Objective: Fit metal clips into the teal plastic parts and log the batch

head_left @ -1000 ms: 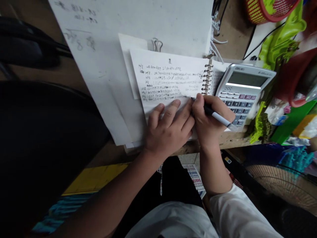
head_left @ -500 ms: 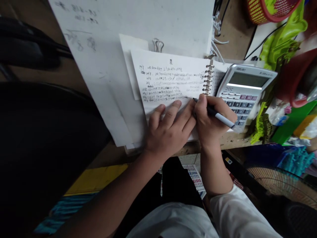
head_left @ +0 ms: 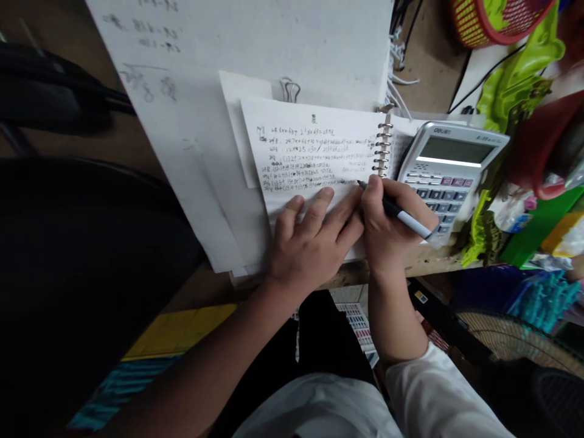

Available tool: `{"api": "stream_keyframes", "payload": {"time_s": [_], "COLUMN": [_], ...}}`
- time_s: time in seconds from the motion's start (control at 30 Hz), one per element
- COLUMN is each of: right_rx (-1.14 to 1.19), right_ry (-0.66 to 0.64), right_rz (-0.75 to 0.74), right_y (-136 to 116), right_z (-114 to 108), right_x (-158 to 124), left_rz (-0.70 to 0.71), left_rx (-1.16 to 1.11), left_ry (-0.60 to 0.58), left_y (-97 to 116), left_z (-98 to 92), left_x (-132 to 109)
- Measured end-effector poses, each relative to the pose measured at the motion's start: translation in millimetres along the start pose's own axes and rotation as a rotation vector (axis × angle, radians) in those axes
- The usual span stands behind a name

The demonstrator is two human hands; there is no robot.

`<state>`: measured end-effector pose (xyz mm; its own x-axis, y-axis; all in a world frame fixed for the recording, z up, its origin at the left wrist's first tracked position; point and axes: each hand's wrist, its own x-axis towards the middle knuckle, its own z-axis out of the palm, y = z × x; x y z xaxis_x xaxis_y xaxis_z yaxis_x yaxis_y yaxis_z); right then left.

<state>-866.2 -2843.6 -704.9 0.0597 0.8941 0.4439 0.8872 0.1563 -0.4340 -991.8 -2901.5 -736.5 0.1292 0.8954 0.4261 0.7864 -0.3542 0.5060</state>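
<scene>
A ring-bound notebook (head_left: 314, 131) lies on the table, its white page covered with several rows of handwritten sums. My left hand (head_left: 312, 243) rests flat on the lower part of that page, fingers spread. In my right hand (head_left: 392, 225) a black and grey pen (head_left: 413, 224) is gripped, its tip at the right end of the lowest written rows. Just right of the rings, a silver calculator (head_left: 451, 170) lies over the facing page, partly behind my right hand. A metal binder clip (head_left: 290, 91) sticks up at the page's top edge.
Large white sheets (head_left: 255, 36) spread beneath the notebook. To the right are a red basket (head_left: 486, 33), lime-green plastic parts (head_left: 506, 85) and a green box (head_left: 542, 228). Below the table edge at right stands a fan (head_left: 515, 340). Something dark and large fills the left side.
The pen tip and my right hand have shifted very slightly right along the row. My left hand stays on the page. The whole view has moved a little.
</scene>
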Motion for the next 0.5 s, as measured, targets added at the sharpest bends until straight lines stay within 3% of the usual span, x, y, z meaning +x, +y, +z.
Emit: {"api": "stream_keyframes", "payload": {"time_s": [0.1,0.23,0.5], "right_rx": [-0.042,-0.054,-0.024], "right_ry": [-0.029,-0.033,0.059], "right_rz": [0.021,0.013,-0.034], "right_y": [-1.6,-1.2,0.2], "right_z": [0.0,0.1,0.8], "right_x": [0.5,0.4,-0.7], "left_rz": [-0.046,0.002,-0.001], "left_rx": [-0.068,0.013,-0.009], "left_ry": [-0.022,0.026,-0.011], "left_y": [0.4,0.6,-0.3], "left_z": [1.9,1.1,-1.4], "left_x": [-1.3,-0.9,0.8]}}
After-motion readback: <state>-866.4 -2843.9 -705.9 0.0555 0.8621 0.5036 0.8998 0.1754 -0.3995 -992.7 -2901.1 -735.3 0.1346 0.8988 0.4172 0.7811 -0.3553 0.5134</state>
